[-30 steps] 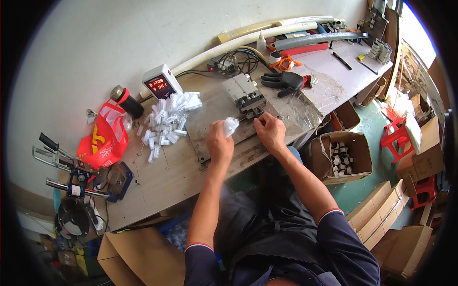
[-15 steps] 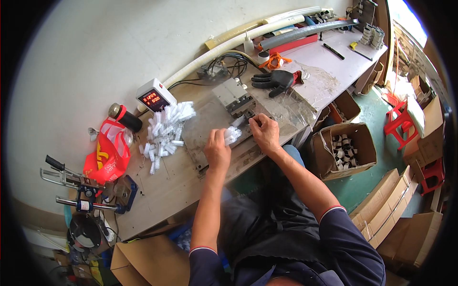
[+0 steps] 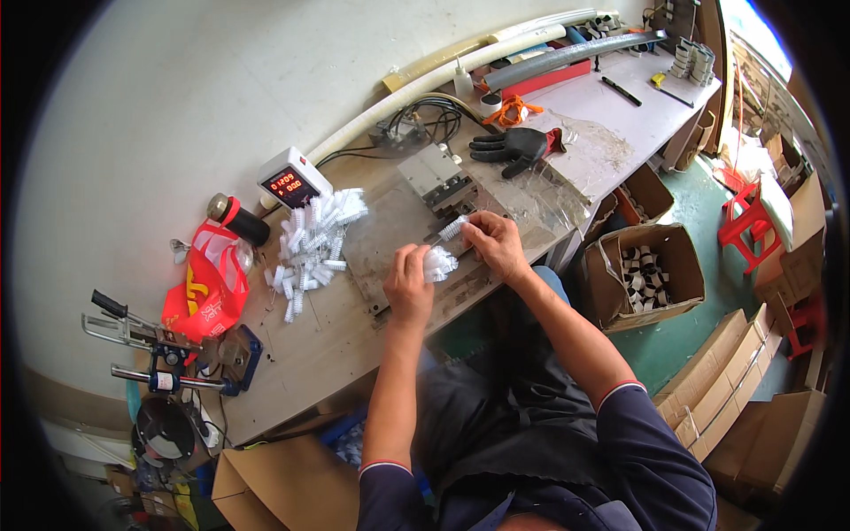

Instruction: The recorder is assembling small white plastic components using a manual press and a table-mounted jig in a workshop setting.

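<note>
My left hand (image 3: 409, 285) is closed around a bunch of small white bristle brushes (image 3: 439, 264), held low over the front part of a flat metal plate (image 3: 365, 232). Just to the right, my right hand (image 3: 496, 245) pinches a single white brush (image 3: 452, 227) between thumb and fingertips. That brush tilts in front of a steel clamp-like fixture (image 3: 437, 181) mounted on the plate. A heap of the same brushes (image 3: 314, 243) lies on the bench to the left of the plate.
A counter box with red digits (image 3: 292, 180) stands behind the heap. Left are a black flask (image 3: 241, 221), a red bag (image 3: 208, 288) and a lever press (image 3: 168, 358). A black glove (image 3: 513, 149) lies past the fixture. An open carton (image 3: 660, 305) stands right of the bench.
The single brush and my right fingertips now show more clearly in front of the fixture. My left hand with the bunch has shifted slightly right, and the whole view has moved a little.
</note>
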Available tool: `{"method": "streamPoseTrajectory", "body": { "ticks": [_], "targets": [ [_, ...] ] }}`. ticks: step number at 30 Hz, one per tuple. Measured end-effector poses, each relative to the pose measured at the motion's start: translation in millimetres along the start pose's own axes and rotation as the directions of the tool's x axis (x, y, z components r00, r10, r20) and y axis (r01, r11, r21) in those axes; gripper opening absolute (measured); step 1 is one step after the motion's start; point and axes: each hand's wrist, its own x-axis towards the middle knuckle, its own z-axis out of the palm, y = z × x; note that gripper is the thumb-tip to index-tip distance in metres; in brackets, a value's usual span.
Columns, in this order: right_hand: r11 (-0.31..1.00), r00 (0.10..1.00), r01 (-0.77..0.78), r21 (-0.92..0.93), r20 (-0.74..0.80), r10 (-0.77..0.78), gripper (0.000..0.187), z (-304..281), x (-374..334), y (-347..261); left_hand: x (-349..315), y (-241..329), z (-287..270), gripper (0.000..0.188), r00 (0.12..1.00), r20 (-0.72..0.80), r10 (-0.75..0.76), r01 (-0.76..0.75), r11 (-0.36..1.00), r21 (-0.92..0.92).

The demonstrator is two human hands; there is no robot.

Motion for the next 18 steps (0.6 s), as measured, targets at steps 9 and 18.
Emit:
{"method": "streamPoseTrajectory", "body": {
  "ticks": [9, 18],
  "targets": [
    [0.999, 0.998, -0.043, -0.009, 0.046, 0.044, 0.014, -2.4, 0.9, -4.6, 2.2, 3.7, -4.7, 0.039, 0.996, 0.079, -0.039, 0.037, 0.999, 0.025],
    [0.998, 0.990, -0.008, -0.068, 0.137, 0.017, 0.011, -8.1, 2.0, 1.9, -0.7, 5.3, 3.9, 0.039, 0.988, 0.155, -0.020, 0.036, 0.995, -0.098]
  ]
}}
